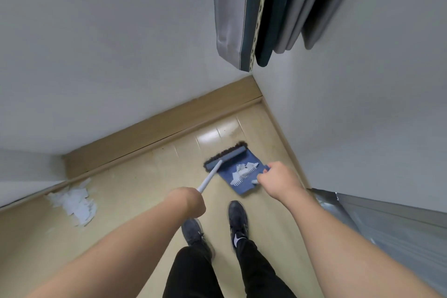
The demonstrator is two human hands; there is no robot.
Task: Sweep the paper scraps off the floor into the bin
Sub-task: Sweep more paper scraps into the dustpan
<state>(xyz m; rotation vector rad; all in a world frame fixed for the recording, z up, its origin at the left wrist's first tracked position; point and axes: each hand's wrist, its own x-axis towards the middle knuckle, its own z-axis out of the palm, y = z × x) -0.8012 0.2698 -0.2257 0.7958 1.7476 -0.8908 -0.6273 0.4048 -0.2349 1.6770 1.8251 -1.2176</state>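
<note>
My left hand (187, 201) is closed around the white handle of a broom (226, 156), whose blue head with dark bristles rests at the far edge of a blue dustpan (238, 185). My right hand (278, 180) grips the dustpan's handle end. A few white paper scraps (242, 170) lie in the pan by its comb teeth. A larger pile of white paper scraps (75, 203) lies on the beige floor at the left, against the baseboard. No bin is clearly in view.
I stand in a room corner with white walls and a tan baseboard (157, 128). Curtains (266, 14) hang above the corner. A grey metal frame (387, 225) runs along the right. My dark shoes (238, 220) stand just behind the dustpan.
</note>
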